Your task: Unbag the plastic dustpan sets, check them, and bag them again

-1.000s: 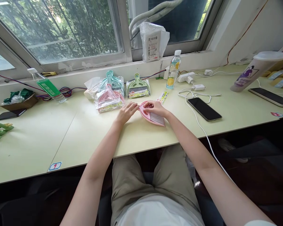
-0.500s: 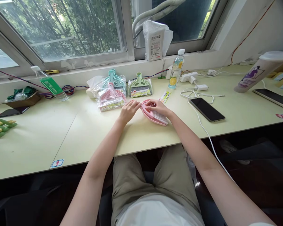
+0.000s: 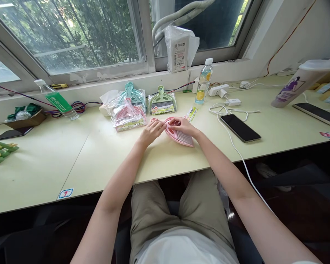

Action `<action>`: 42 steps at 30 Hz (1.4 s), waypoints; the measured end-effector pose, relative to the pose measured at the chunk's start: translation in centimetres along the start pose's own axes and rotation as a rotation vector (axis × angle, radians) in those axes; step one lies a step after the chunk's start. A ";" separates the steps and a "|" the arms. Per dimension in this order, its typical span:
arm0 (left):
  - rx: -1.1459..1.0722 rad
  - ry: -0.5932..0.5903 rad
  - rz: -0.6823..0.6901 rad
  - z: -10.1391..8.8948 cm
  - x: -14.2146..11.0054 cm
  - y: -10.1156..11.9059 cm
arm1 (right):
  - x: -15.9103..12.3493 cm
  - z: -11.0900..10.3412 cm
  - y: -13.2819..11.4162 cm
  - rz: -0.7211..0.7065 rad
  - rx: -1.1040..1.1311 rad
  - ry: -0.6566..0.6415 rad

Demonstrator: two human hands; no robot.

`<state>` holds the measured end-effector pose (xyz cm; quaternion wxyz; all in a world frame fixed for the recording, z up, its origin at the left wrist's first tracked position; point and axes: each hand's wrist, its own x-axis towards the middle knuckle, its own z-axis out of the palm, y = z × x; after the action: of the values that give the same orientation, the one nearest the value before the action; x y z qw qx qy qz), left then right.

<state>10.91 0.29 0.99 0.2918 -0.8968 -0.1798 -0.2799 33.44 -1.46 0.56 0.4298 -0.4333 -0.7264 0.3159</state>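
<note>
A pink dustpan and brush set lies on the table before me, its pale bristles facing right. My left hand is closed around the handle end. Fingers of my right hand pinch the set near its neck, close to my left fingertips; what exactly they grip there is partly hidden. Behind the set rests a printed label card. Beyond my left hand lie a wrapped pink set, a wrapped teal set and a wrapped green set.
A lemon drink bottle stands near the sill. To the right are a phone, a white cable, chargers and a tall cup. At left, a green-labelled bottle leans near a small box.
My left hand has shifted slightly right along the handle, showing its pink end. The brush now sits closer within the dustpan. My right hand stays by the neck.
</note>
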 end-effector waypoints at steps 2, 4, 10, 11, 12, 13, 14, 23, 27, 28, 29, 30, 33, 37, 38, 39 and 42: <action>0.026 -0.019 -0.018 0.1 0.0 0.2 | 0.0 0.0 0.1 -0.006 -0.025 0.003; 0.043 -0.045 -0.048 0.3 0.0 0.3 | 0.0 0.0 0.1 -0.009 -0.056 0.009; 0.060 -0.083 -0.091 0.6 0.2 0.6 | 0.0 0.0 0.1 -0.056 -0.071 0.030; 0.064 -0.087 -0.088 0.6 0.2 0.7 | 0.0 -0.1 0.1 -0.068 -0.075 0.029; 0.070 -0.091 -0.085 0.6 0.2 0.7 | 0.0 -0.1 0.2 -0.073 -0.081 0.028; 0.077 -0.096 -0.083 0.6 0.2 0.8 | 0.0 -0.1 0.2 -0.070 -0.085 0.025; 0.083 -0.102 -0.084 0.6 0.2 0.8 | 0.0 -0.2 0.2 -0.064 -0.088 0.019; 0.050 -0.094 0.002 0.7 0.0 0.6 | -0.1 -0.2 0.1 -0.025 -0.137 -0.019; 0.017 -0.122 -0.022 0.9 -0.1 0.4 | -0.1 0.0 0.2 -0.022 -0.194 -0.015; 0.014 -0.137 -0.024 0.9 -0.2 0.4 | -0.1 0.1 0.2 -0.022 -0.208 -0.014; 0.010 -0.147 -0.023 1.0 -0.2 0.4 | -0.1 0.1 0.2 -0.021 -0.219 -0.012; 0.009 -0.153 -0.022 1.0 -0.2 0.5 | -0.2 0.2 0.1 -0.018 -0.227 -0.011; 0.025 -0.148 -0.016 0.8 -0.1 0.5 | -0.3 0.2 -0.1 -0.002 -0.250 -0.001; 0.063 -0.125 0.004 0.5 -0.1 0.4 | -0.4 0.2 -0.3 0.012 -0.265 0.016; 0.061 -0.127 0.009 0.4 -0.1 0.4 | -0.4 0.2 -0.3 0.014 -0.259 0.011; 0.054 -0.134 0.013 0.3 -0.1 0.4 | -0.5 0.2 -0.3 0.017 -0.252 0.005; 0.022 -0.166 0.014 0.2 0.0 0.4 | -0.5 0.2 -0.4 0.034 -0.250 -0.007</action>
<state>11.18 0.16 0.67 0.2878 -0.9149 -0.2000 -0.2004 33.23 -2.15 0.61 0.3644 -0.4948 -0.7542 0.2316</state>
